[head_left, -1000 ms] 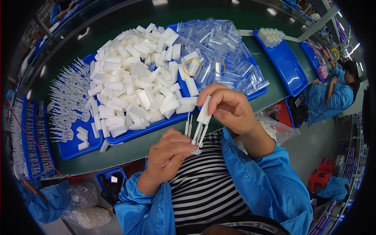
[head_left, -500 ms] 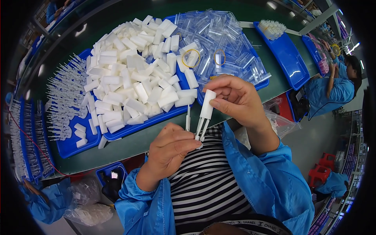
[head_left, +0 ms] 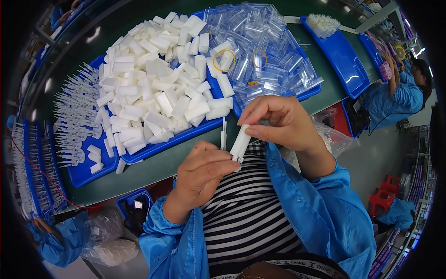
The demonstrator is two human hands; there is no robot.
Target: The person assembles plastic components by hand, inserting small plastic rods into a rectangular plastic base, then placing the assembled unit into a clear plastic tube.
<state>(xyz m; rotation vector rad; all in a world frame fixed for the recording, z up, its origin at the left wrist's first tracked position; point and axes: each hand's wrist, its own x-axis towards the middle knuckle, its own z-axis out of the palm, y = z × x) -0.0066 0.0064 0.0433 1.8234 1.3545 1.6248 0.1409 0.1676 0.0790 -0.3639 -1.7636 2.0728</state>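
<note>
My left hand is closed round the base of a white plastic pronged part, just in front of the striped shirt. A second thin white pronged part sticks up from behind its fingers. My right hand pinches the top of a white oblong sleeve-like block between thumb and fingers. Tilted slightly, this block covers most of the prongs, and its lower end is close to my left fingertips. Beyond my hands, similar white blocks lie heaped over a blue tray.
Clear plastic tubes and yellow rubber bands lie in the tray behind my right hand. Thin white pronged parts fill a left tray. A blue tray at the right holds small clear pieces. A co-worker sits farther right.
My right hand has pushed the white block down along the prongs toward my left hand, so much less of them shows. My left hand keeps its hold. The view has shifted slightly.
</note>
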